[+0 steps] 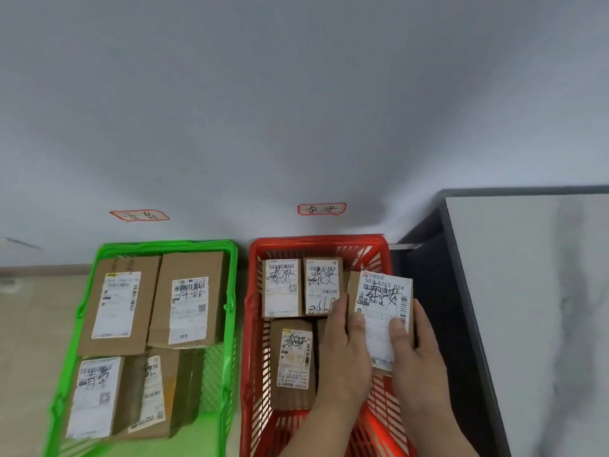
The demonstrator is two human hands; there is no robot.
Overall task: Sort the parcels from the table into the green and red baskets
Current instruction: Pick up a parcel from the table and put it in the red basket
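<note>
A small cardboard parcel (382,298) with a white shipping label is held over the right side of the red basket (316,245). My left hand (342,354) grips its left edge, thumb on the label. My right hand (418,354) grips its right edge, thumb also on the label. Three labelled parcels lie in the red basket: two at the back (281,288) (321,285) and one lower down (293,361). The green basket (164,247) on the left holds several larger labelled cardboard parcels (118,305).
A white-topped table (534,291) with a dark side panel stands right of the red basket. Two red-bordered handwritten signs (140,215) (321,209) are stuck on the wall, one behind each basket. Both baskets sit on a tan floor against the wall.
</note>
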